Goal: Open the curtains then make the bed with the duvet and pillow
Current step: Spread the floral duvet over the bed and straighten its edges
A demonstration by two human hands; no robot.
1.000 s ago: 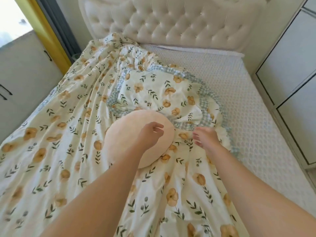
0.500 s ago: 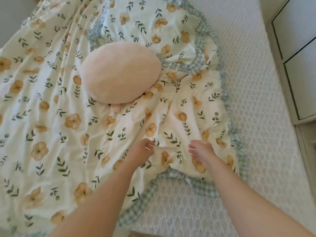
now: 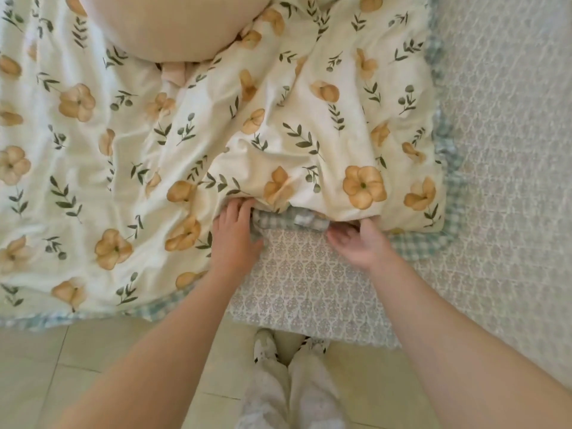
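A cream duvet (image 3: 297,140) printed with orange flowers and green sprigs lies rumpled across the bed, its blue gingham frill (image 3: 288,219) folded under at the near edge. A round peach pillow (image 3: 173,26) sits on top of it at the upper edge of the view. My left hand (image 3: 233,235) rests on the duvet's near edge, fingers fairly straight and fingertips at the fold. My right hand (image 3: 360,243) is just right of it, palm turned inward, loosely curled fingers touching the frill and thumb at the duvet's edge.
The patterned grey-white mattress cover (image 3: 309,286) is bare at the foot and along the right side of the bed. Below it is a pale tiled floor (image 3: 102,366), where my legs and slippers (image 3: 291,376) stand against the bed's foot.
The view has dropped toward the foot of the bed. Both hands have pulled back from near the pillow to the duvet's near edge, where they now touch it.
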